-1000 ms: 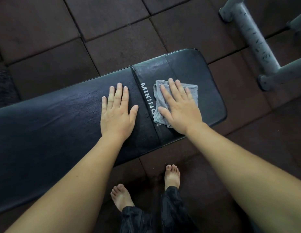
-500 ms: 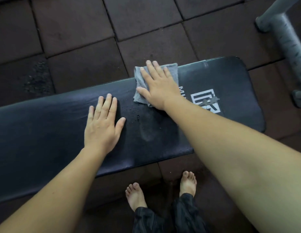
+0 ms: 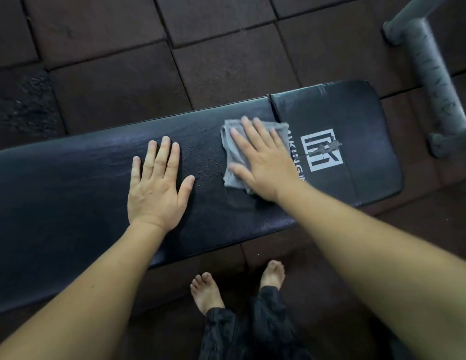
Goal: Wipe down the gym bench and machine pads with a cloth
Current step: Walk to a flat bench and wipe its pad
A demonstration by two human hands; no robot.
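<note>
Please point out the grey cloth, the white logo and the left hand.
grey cloth (image 3: 228,152): head view, on its uncovered left edge.
white logo (image 3: 321,150): head view, middle of the square mark.
left hand (image 3: 155,193): head view, back of the hand.

head cam | faces steeply down — near, over the bench (image 3: 70,203)

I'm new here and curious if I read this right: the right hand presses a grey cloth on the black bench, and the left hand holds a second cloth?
Not quite. The left hand holds no cloth: it rests flat, fingers straight, on the bare pad of the black bench, as the head view shows. The rest stands: the right hand presses the grey cloth on the bench.
</note>
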